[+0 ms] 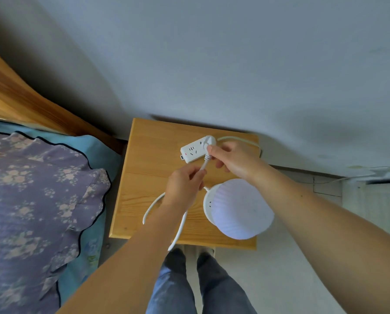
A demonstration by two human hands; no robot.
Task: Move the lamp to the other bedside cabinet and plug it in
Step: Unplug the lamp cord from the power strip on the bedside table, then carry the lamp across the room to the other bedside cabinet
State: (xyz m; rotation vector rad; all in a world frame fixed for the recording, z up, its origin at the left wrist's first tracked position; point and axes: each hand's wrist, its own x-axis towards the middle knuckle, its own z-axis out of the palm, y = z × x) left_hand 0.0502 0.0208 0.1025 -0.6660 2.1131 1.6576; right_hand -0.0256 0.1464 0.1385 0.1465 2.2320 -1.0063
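A white lamp [241,208] with a ribbed round shade stands on the right front part of the wooden bedside cabinet [144,168]. A white power strip [192,150] lies near the cabinet's back edge. The lamp's white plug [208,141] sits on the strip's right end, and my right hand [232,159] grips it with thumb and fingers. My left hand [185,186] pinches the lamp's white cord [178,232] just below the plug. The cord loops over the cabinet's front edge.
A bed with a floral purple pillow [42,189] and blue sheet lies left of the cabinet, under a wooden headboard [10,91]. A grey-white wall [234,64] rises behind. The strip's own cable [239,139] runs off right. My legs stand at the cabinet's front.
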